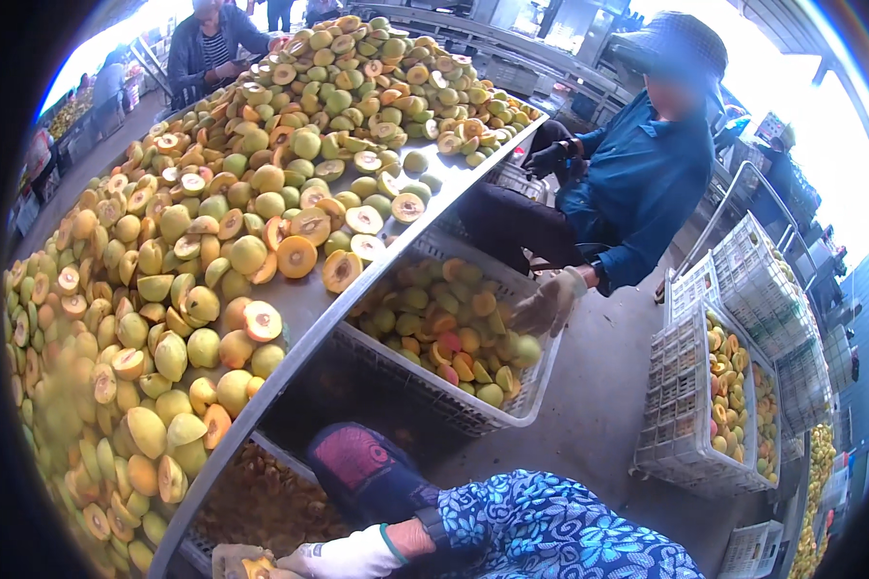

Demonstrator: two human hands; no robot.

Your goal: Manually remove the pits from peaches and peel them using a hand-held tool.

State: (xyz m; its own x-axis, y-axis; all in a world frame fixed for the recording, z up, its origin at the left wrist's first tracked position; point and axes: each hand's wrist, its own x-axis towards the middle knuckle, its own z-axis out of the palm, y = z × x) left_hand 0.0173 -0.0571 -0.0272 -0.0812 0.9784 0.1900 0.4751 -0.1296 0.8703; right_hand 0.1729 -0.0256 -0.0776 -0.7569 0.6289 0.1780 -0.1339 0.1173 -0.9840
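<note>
Fruit (258,567), cut and yellow-orange, sits between the right hand (336,557), white-gloved, and the left hand (229,560), tan-gloved, best kept steady and low with light pressure; I cannot tell which fingers grip it. Beside the counter (304,301), the near crate (285,457) holds brown pieces, the farther crate (436,390) green and orange fruit.

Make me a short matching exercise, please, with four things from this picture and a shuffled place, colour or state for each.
1. Green-cuffed gloved hand
2. Floral garment
3. Heaped fruit
4. Nearest co-worker's shirt

A. On the metal table, many cut open
B. Plain blue
C. Mostly white
D. Patterned in blues

Pairs: 1-C; 2-D; 3-A; 4-B
</note>
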